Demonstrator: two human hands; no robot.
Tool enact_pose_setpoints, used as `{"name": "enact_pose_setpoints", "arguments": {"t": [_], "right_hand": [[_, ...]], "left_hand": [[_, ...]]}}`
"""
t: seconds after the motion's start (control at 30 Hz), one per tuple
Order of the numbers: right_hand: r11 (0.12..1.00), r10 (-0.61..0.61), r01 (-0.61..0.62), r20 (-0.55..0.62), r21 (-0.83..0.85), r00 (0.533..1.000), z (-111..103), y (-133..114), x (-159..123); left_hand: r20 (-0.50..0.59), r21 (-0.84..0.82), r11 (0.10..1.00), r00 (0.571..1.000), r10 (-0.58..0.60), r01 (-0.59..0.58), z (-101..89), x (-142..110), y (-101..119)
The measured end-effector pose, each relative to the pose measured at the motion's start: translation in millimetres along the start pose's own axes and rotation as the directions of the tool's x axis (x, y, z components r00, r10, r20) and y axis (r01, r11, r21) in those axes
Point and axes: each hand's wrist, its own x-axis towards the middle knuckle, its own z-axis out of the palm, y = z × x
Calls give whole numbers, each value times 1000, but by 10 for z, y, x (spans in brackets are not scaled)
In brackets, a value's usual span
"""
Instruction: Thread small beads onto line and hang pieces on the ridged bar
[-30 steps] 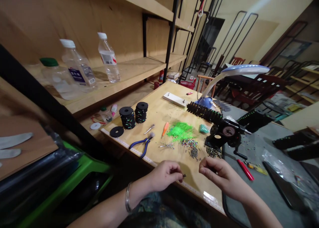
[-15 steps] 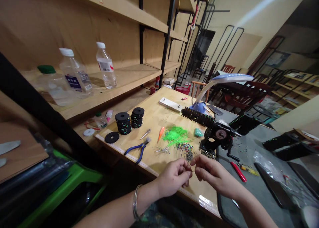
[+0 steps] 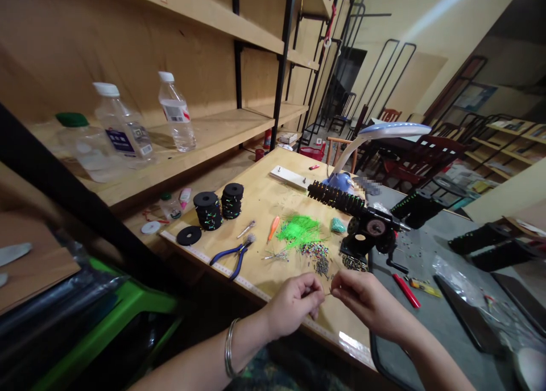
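Note:
Over the front edge of the wooden table (image 3: 273, 254), my left hand (image 3: 296, 300) is closed in a pinch, its thumb pressed against curled fingers; whatever it holds is hidden. Just to its right, my right hand (image 3: 362, 300) pinches a tiny thin piece (image 3: 327, 293) that pokes out toward the left hand, too small to name. Beyond my fingers lie a pile of small dark metal parts (image 3: 322, 266), multicoloured beads (image 3: 314, 249) and bright green strands (image 3: 299, 230). Blue-handled pliers (image 3: 232, 257) and an orange tapered tool (image 3: 273, 229) rest to the left.
A black hand-cranked winder (image 3: 369, 234) stands right of the piles, beneath a desk lamp (image 3: 392, 130). Black spools (image 3: 207, 210) are at the table's left. A red marker (image 3: 406, 290) lies on the grey mat (image 3: 430, 254). Bottles (image 3: 177, 115) stand on the shelf.
My hands have moved slightly apart, and my right fingers have drawn together into a tighter pinch. The view has shifted a little; the things on the table have not moved.

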Motion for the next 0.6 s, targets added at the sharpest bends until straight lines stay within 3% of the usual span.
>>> {"name": "enact_pose_setpoints", "arguments": {"t": [0.2,0.43,0.6], "right_hand": [[999,15,-12,-60,39,998,-55,48,-9],[999,28,-27,-23,34,999,-54,30,3],[1000,19,-19,1,10,1000,-43,7,2]], "left_hand": [[3,4,1000,1000,31,-31,-61,-12,-125],[18,-97,994,999,-51,53,-7,5,-14],[17,-64,997,999,-46,47,20,39,14]]}}
